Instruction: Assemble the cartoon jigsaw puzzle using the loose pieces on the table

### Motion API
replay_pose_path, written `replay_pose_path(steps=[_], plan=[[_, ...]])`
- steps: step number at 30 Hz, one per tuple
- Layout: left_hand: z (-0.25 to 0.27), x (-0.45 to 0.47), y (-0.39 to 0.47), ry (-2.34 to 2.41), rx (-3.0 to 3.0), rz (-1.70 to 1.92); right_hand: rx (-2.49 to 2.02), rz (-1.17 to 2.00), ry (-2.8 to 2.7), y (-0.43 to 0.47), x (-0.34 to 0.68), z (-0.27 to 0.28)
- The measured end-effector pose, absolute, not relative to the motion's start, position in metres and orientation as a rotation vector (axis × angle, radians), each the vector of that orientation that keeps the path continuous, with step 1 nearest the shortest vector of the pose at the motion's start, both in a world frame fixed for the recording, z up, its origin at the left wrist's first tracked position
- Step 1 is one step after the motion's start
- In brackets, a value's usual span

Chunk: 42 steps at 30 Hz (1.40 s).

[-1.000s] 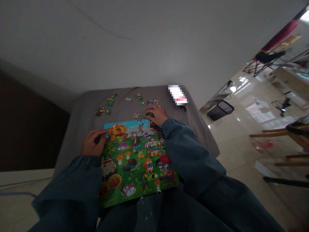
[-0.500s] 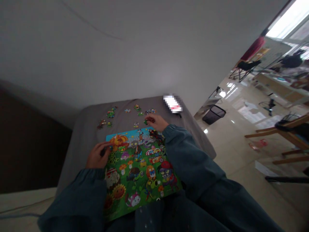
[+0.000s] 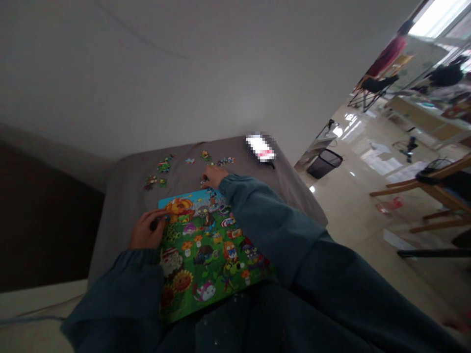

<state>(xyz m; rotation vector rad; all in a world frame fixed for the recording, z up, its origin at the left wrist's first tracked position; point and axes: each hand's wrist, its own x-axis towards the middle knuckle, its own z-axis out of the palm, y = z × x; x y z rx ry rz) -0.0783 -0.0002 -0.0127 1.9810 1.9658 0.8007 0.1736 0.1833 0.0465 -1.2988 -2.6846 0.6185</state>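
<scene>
Right hand (image 3: pixel 214 176) has been shifted leftward since the previous frame, off the green piece and onto a small pale-and-dark piece (image 3: pixel 204 184) just beyond the board's far edge; left hand (image 3: pixel 147 229) has been kept at the board's left edge. Right fingers are bent down, nearly closed, tips at the piece; whether it is gripped or only touched cannot be told. Left hand is half curled, forefinger laid over the edge near the top corner; whether anything is pinched there cannot be told. Puzzle board (image 3: pixel 204 240) is set flat on the near part of the grey cloth (image 3: pixel 123 206), near edge by the lap. Glossy, brightly printed: blue strip along the top, green ground below, orange pumpkin upper left, sunflowers lower left, pink-and-white cat-like figure at the bottom. Right side is partly covered by the right sleeve (image 3: pixel 272 211). Loose pieces are scattered beyond it: green cluster (image 3: pixel 164 164), reddish-brown pieces (image 3: pixel 150 182), light-blue piece (image 3: pixel 190 161), bluish row (image 3: pixel 226 161). Phone (image 3: pixel 260 148) with pixelated screen is placed at far right.
</scene>
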Motion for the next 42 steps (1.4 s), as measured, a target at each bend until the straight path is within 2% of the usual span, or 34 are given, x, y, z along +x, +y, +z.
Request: replay_pose_path(steps=[5, 10, 16, 22, 34, 42], plan=[[-0.009, -0.074, 0.000, 1.985, 1.970, 0.815, -1.149, 0.777, -2.614, 0.172, 0.198, 0.070], [-0.007, -0.070, 0.000, 1.964, 1.963, 0.851, -0.887, 0.994, -2.651, 0.110, 0.277, 0.102], [-0.007, -0.064, 0.001, 2.023, 1.909, 0.864, -0.687, 1.332, -2.753, 0.022, 0.341, 0.087], [-0.002, -0.059, -0.002, 2.085, 1.874, 0.837, -0.877, 1.290, -2.691, -0.006, 0.340, 0.060], [-0.006, -0.060, -0.003, 2.093, 1.885, 0.832, -1.137, 1.053, -2.568, -0.022, 0.347, 0.048], [-0.004, -0.060, -0.004, 2.065, 1.915, 0.837, -1.206, 1.064, -2.480, -0.031, 0.348, 0.043]])
